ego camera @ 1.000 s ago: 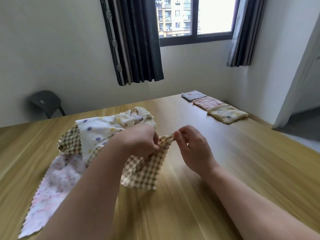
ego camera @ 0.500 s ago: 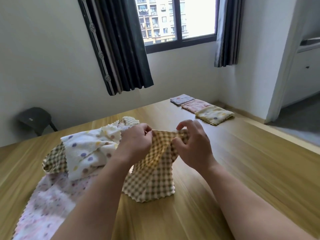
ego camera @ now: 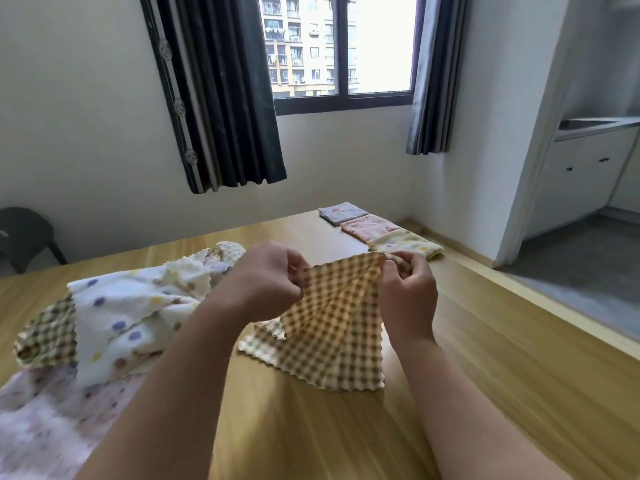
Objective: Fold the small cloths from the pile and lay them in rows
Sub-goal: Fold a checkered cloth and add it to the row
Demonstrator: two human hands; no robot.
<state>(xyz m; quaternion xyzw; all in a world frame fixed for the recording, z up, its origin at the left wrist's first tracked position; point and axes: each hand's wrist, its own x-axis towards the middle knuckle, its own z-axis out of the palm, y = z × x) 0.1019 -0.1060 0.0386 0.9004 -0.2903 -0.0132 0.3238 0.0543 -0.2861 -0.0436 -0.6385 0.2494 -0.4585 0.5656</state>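
Pinching one top corner each, my left hand [ego camera: 273, 282] and right hand [ego camera: 408, 292] hold the checked cloth [ego camera: 332, 327] at frame centre, its top edge running across between them and its hem resting on the table [ego camera: 502, 358], with the folded row [ego camera: 370, 225] beyond my right hand, upper right.

Bare forearms; L hand [ego camera: 268, 282], R hand [ego camera: 408, 299].
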